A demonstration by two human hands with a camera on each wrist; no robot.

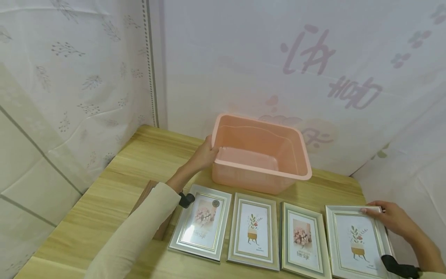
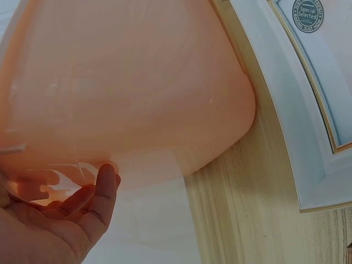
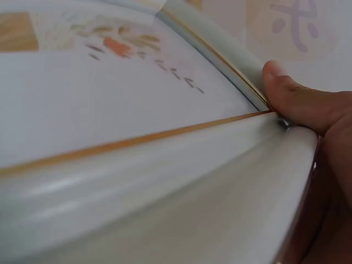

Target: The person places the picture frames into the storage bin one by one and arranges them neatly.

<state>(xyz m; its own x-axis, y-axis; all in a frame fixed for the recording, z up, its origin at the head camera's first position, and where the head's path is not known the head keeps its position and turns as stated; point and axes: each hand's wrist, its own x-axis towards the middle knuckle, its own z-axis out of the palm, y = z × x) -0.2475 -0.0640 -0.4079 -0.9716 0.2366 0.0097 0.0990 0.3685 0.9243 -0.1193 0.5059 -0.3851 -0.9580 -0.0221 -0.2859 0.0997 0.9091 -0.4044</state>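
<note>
My left hand [image 1: 204, 154] grips the left rim of a pink plastic basin [image 1: 258, 176], thumb over the rim and fingers against the outer wall in the left wrist view. The basin stands at the back of the table with its inside showing bare. At the far right my right hand [image 1: 393, 217] holds the upper right corner of a silver picture frame [image 1: 378, 232] with a plant-pot print. In the right wrist view the thumb [image 3: 291, 99] lies on the frame's front face, and the other fingers are mostly hidden behind it.
Left of that frame, three more picture frames lie in a row: a silver one [image 1: 177, 240], a champagne one [image 1: 234, 232] and a greenish-gold one [image 1: 286, 236]. A brown wooden object [image 1: 161, 232] lies partly under my left forearm. White printed cloth [image 1: 244, 58] hangs behind the wooden table [image 1: 115, 193].
</note>
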